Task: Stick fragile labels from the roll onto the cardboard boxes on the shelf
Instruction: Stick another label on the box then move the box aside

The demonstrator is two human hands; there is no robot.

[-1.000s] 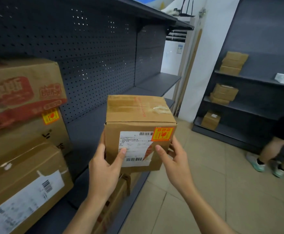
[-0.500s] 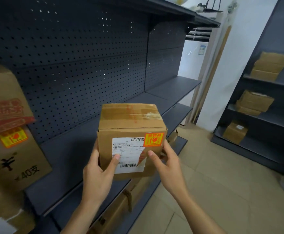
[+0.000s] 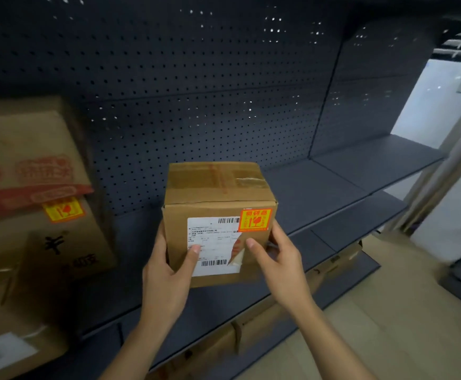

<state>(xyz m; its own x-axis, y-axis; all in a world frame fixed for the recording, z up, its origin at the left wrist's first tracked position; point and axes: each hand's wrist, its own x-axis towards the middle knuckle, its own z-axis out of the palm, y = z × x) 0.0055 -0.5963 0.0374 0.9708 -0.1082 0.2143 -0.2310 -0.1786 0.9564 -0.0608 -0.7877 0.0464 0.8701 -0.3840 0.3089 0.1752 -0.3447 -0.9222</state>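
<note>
A small cardboard box [image 3: 218, 185] sealed with tape is held between both hands, just above the dark shelf [image 3: 319, 193]. An orange fragile label [image 3: 254, 219] is stuck at the upper right of its front face, beside a white shipping label [image 3: 212, 244] whose right edge is peeling. My left hand [image 3: 166, 272] grips the box's left side, thumb on the shipping label. My right hand [image 3: 278, 259] grips its right side, thumb on the front face. The label roll is not in view.
Larger cardboard boxes [image 3: 26, 171] are stacked at the left of the shelf; one carries a yellow fragile label [image 3: 62, 211]. A perforated dark back panel [image 3: 196, 91] stands behind. More boxes [image 3: 223, 344] sit on the lower shelf. Tiled floor lies at the right.
The box has moved forward and left toward the shelf, held in both hands. The view has turned left, so the far shelving with other boxes has left the frame.
</note>
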